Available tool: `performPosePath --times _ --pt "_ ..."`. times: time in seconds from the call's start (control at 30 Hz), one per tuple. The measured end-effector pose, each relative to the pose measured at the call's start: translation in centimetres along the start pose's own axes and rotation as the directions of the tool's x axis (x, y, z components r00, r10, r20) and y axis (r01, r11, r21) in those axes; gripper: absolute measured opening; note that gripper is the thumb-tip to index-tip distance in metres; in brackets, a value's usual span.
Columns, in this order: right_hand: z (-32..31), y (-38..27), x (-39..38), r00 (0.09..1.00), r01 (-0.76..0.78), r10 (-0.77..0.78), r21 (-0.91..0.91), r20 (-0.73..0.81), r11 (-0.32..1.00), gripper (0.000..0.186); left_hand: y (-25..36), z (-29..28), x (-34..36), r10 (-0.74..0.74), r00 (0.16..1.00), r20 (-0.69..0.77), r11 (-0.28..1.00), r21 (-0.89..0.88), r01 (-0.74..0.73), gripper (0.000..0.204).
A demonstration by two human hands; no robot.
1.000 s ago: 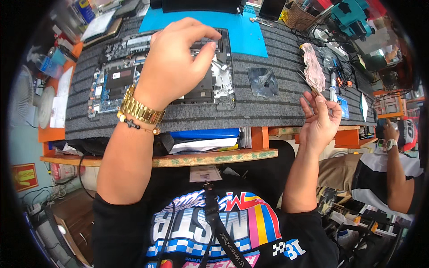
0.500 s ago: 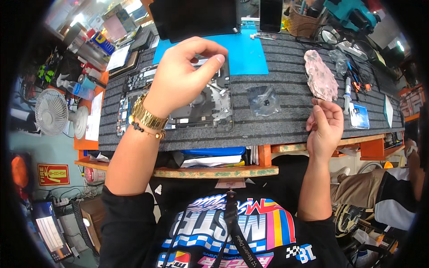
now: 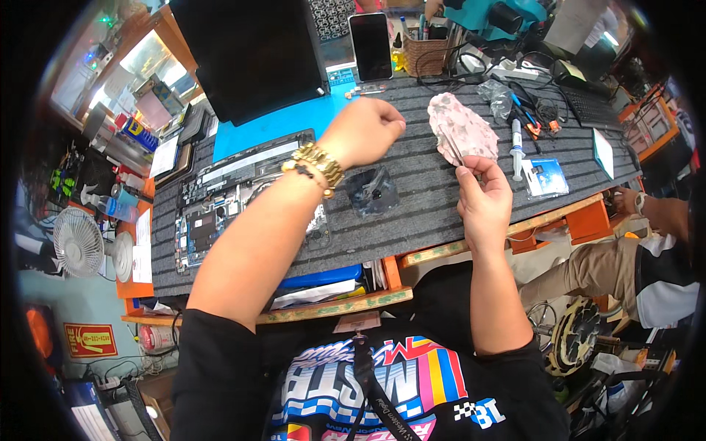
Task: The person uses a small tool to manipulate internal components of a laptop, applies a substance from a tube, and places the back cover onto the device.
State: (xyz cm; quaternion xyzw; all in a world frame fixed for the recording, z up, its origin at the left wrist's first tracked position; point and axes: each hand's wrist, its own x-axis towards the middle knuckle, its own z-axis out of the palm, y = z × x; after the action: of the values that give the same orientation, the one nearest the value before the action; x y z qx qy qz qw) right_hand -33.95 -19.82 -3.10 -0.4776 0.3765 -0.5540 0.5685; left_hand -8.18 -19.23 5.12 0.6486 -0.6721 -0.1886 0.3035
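My right hand [image 3: 485,202] pinches slim tweezers [image 3: 451,149] between thumb and fingers, and their tips lie over a crumpled pink, stained cloth [image 3: 465,121]. My left hand [image 3: 364,132] hangs above the table, right of the opened laptop base [image 3: 213,213]. Its fingers are curled against the thumb; whatever they hold, if anything, is hidden. Under my left forearm the laptop's exposed boards and battery partly show. A clear plastic bag [image 3: 373,192] with a small black piece inside lies just below my left hand.
Behind the laptop, a dark screen panel [image 3: 250,51] stands on a blue mat [image 3: 254,136]. A phone [image 3: 371,48] stands upright near a wicker basket [image 3: 426,56]. Right of the cloth lie a syringe [image 3: 517,151] and a blue packet [image 3: 546,177]. Another person's arm [image 3: 658,209] shows at right.
The view has turned to the right. My left hand has moved right from over the laptop, its fingers more curled. My right hand has come to the cloth, and tweezers now show in it.
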Motion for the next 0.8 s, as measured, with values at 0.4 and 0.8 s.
performPosePath --times 0.4,0.8 --pt "-0.5 -1.5 1.7 0.985 0.126 -0.171 -0.538 -0.034 0.833 0.016 1.9 7.4 3.0 -0.295 0.868 0.401 0.52 -0.695 0.497 0.017" --pt "-1.8 -0.4 2.6 1.0 0.005 -0.005 -0.247 0.002 0.969 0.01 3.8 9.5 3.2 -0.284 0.893 0.349 0.284 -0.859 0.426 0.015"
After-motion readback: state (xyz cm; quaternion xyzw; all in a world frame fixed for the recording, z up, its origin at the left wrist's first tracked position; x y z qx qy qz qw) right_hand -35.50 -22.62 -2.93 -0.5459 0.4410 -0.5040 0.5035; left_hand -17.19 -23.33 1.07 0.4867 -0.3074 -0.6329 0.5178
